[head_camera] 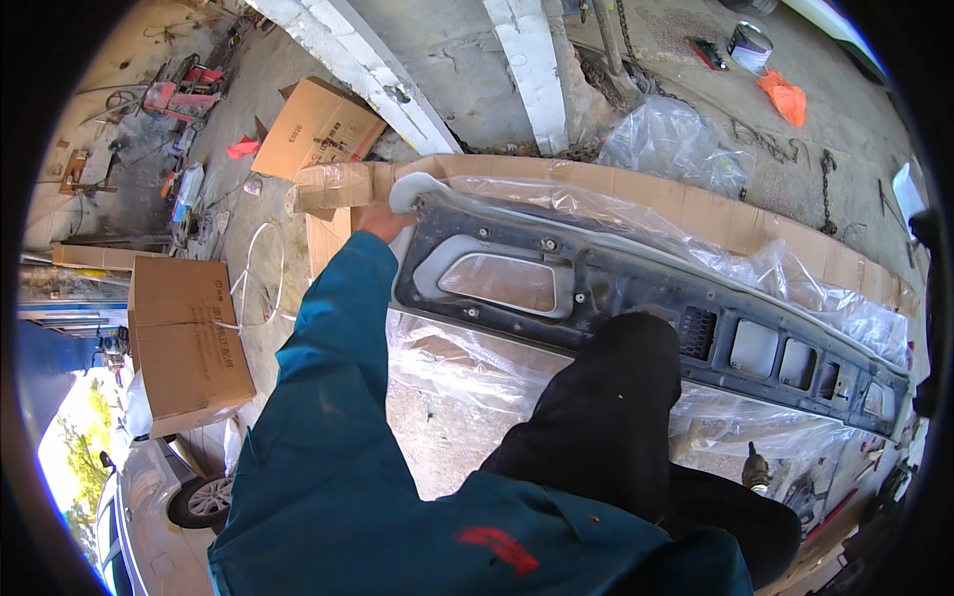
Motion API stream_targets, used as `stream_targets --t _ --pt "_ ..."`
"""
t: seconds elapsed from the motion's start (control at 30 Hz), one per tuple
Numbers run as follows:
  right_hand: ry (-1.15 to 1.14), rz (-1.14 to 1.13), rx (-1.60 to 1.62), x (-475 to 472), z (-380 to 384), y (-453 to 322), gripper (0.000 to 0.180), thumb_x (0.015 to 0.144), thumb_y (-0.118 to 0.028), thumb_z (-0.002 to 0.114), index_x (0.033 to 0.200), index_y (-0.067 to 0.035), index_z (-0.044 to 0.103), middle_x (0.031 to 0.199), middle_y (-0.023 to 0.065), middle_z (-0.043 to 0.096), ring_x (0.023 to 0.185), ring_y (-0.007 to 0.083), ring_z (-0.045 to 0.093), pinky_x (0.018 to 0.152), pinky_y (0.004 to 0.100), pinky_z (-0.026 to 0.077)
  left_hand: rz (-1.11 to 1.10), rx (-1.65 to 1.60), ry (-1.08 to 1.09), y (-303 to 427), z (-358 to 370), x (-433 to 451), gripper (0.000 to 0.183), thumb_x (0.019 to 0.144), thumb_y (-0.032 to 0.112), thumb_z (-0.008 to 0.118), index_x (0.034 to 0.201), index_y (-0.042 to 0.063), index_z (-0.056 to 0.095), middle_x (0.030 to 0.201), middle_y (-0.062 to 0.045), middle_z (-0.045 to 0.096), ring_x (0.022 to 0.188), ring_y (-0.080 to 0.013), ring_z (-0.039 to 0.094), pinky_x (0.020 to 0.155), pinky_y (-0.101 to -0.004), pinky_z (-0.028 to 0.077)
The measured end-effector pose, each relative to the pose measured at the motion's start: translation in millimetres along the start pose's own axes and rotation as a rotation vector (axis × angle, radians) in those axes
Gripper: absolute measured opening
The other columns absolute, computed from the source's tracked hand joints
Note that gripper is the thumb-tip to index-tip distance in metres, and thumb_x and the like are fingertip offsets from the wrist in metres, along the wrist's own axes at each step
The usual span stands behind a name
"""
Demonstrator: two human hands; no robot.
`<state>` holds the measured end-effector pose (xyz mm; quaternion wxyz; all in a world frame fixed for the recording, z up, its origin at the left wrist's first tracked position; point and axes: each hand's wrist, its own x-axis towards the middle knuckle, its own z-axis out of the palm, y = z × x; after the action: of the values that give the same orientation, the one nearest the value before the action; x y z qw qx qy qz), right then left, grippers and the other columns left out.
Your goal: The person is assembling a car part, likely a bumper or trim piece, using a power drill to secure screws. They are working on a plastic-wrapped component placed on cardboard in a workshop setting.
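Note:
A long dark vehicle body panel (626, 287) with a light rim and several cut-outs lies across an opened cardboard carton (693, 201) and clear plastic film (477, 372). My left hand (385, 222) grips the panel's upper left corner, beside its rounded pale end; the fingertips are partly hidden behind the edge. Over the middle of the panel's lower edge is my knee in black trousers (626, 387). My right hand is out of view; the right sleeve shows only at the bottom of the picture.
Cardboard boxes (186, 335) stand at the left. White-painted posts (373, 67) rise behind the carton. Crumpled plastic (671, 141), chains (827, 194), an orange bag (784, 98) and a tin (750, 46) lie on the concrete floor. A power tool (756, 471) is right of my legs, and a car (156, 506) stands lower left.

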<state>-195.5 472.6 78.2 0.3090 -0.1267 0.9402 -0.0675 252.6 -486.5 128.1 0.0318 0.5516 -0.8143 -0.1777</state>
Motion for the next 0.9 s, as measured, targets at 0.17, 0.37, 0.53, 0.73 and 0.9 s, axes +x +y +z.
stream_targets --t 0.17,0.37,0.53,0.73,0.9 --pt "-0.042 0.026 -0.048 0.1 60.7 -23.3 0.071 0.076 -0.008 0.093 0.142 -0.003 0.066 0.134 0.0203 0.074 0.118 0.0335 0.073 0.102 0.0448 0.057 -0.078 0.087 -0.172 -13.1 -6.6 29.5 0.082 0.074 0.042 0.095 0.130 -0.011 0.068 0.128 -0.035 0.073 0.122 -0.0472 0.071 0.106 -0.0506 0.056" --pt "-0.047 0.061 -0.103 -4.1 76.5 -31.2 0.071 0.077 -0.008 0.091 0.144 -0.003 0.065 0.135 0.0211 0.073 0.119 0.0351 0.072 0.103 0.0456 0.057 0.077 0.212 -0.053 38.2 4.7 17.6 0.094 0.071 0.035 0.098 0.142 -0.011 0.058 0.131 -0.034 0.072 0.124 -0.0467 0.071 0.107 -0.0507 0.056" --pt "-0.080 0.050 -0.126 -3.2 96.5 -42.9 0.071 0.079 -0.008 0.090 0.145 -0.004 0.064 0.135 0.0218 0.072 0.120 0.0364 0.071 0.104 0.0463 0.057 0.080 0.207 -0.078 27.0 -7.0 13.2 0.096 0.071 0.035 0.099 0.143 -0.009 0.054 0.130 -0.033 0.072 0.124 -0.0473 0.070 0.107 -0.0504 0.056" --pt "-0.075 0.080 -0.144 -17.4 105.2 -38.9 0.071 0.080 -0.009 0.088 0.146 -0.004 0.063 0.135 0.0225 0.071 0.121 0.0381 0.071 0.104 0.0471 0.056 0.040 0.254 -0.056 52.3 13.6 7.6 0.090 0.071 0.041 0.099 0.139 -0.005 0.063 0.128 -0.030 0.074 0.121 -0.0467 0.071 0.106 -0.0509 0.058" --pt "-0.104 0.055 -0.174 -16.0 129.7 -55.3 0.071 0.081 -0.009 0.086 0.148 -0.005 0.062 0.136 0.0232 0.071 0.122 0.0394 0.070 0.105 0.0478 0.056 0.108 0.103 -0.033 -69.1 40.5 45.4 0.105 0.069 0.060 0.096 0.147 0.000 0.060 0.138 -0.027 0.071 0.129 -0.0421 0.069 0.107 -0.0556 0.056"
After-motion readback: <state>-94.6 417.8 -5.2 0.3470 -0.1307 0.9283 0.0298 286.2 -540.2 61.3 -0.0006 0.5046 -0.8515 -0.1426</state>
